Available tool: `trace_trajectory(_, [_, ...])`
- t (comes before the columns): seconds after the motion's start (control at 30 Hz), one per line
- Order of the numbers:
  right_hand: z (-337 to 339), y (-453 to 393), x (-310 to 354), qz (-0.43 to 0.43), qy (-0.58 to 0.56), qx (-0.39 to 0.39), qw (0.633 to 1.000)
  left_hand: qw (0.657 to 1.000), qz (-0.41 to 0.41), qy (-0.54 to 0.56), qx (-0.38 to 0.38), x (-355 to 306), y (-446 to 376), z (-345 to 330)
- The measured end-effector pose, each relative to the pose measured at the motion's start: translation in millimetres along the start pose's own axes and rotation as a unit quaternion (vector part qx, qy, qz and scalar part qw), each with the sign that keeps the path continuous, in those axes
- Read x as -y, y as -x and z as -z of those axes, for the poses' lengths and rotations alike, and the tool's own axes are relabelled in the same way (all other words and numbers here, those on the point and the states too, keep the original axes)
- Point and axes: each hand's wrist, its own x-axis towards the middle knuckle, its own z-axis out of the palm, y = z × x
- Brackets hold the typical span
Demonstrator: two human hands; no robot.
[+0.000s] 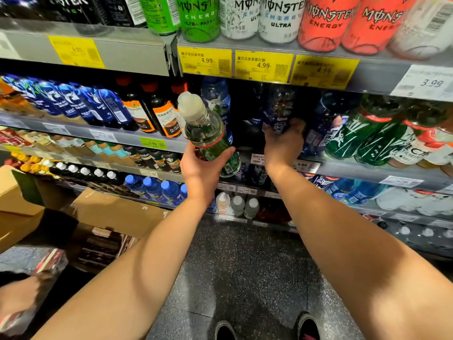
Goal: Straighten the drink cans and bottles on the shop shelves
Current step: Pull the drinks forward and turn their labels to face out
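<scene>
We see the left hand (201, 168) curled around the lower body of a green bottle (208, 133) with a pale cap, holding it tilted in front of the shelf, cap leaning up and to the left. The right hand (284, 143) reaches into the middle shelf (367, 168) and grips the base of a dark blue bottle (279, 111) that stands in a shadowed gap of the row. Both forearms stretch out from the bottom of the view.

Just right of that gap we find more dark blue bottles, then green bottles (367, 133) with red neck bands leaning toward us. To the left of the held bottle stand dark bottles with orange labels (159, 114) and red caps, and beyond them a row of blue bottles (73, 99).

On the shelf above, we read Monster cans: a green can (198, 18), white cans (262, 18) and red cans (353, 23). Yellow price tags (262, 66) run along that shelf's edge. Lower shelves carry blue-capped bottles (157, 190) and small pale-capped bottles (237, 204).

At the left stand cardboard boxes (110, 209), and another person's hand (17, 298) shows at the lower left edge, blurred. Below us lies a dark speckled floor (245, 266) with the tips of two dark shoes (264, 327)
</scene>
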Motion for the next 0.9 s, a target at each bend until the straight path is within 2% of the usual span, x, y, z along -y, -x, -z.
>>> trace_trajectory(0.27, [-18,18,8,0.066,0.006,0.068,0.995,1.0,0.01,-0.001,-0.008,7,-7,5])
trace_trajectory(0.53, [-16,16,13,0.062,0.009,0.134,0.989,1.0,0.008,-0.027,0.011,0,-2,-2])
trace_trajectory(0.57, [-8,16,9,0.07,0.008,0.119,0.99,0.999,0.004,-0.031,0.013,-3,1,-5])
trace_trajectory(0.73, [40,13,-10,0.1,-0.038,-0.048,0.993,0.999,0.002,-0.021,0.029,-14,18,-30])
trace_trajectory(0.9, [74,-5,-26,0.057,-0.048,-0.111,0.991,0.998,-0.007,-0.023,0.051,-21,37,-53])
